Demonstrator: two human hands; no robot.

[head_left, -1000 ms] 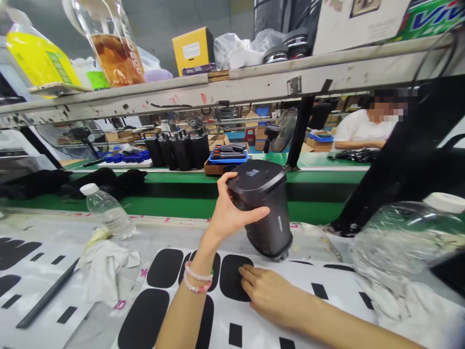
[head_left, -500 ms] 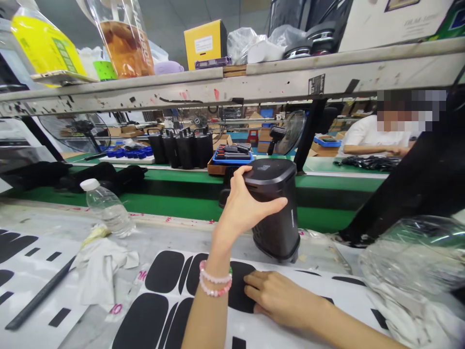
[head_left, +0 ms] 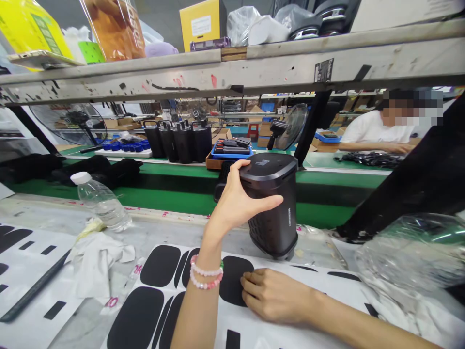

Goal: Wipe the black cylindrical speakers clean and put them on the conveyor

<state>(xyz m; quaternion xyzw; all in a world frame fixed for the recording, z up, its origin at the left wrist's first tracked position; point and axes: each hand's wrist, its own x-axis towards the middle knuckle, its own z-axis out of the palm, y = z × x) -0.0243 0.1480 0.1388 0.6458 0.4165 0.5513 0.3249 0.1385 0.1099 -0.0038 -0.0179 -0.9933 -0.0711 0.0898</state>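
My left hand (head_left: 236,203) is wrapped round the upper part of a black speaker-like unit (head_left: 272,208), which stands almost upright on the bench just beyond a white sheet of black oval and rectangular stickers (head_left: 160,291). A bead bracelet sits on that wrist. My right hand (head_left: 276,295) lies on the sheet with fingers curled, their tips pressed at the edge of one black oval sticker (head_left: 234,286). Whether anything is pinched in them is hidden.
A clear water bottle (head_left: 100,201) and a crumpled white cloth (head_left: 96,259) lie at left, another sticker sheet (head_left: 22,261) beyond. Clear plastic bags (head_left: 410,257) pile at right. Behind runs a green conveyor (head_left: 174,196) with more black units (head_left: 178,140). A co-worker (head_left: 374,131) sits opposite.
The black unit has been tipped from a lean to nearly upright and set closer to the bench. My right hand has stayed on the oval sticker. The view has dipped slightly.
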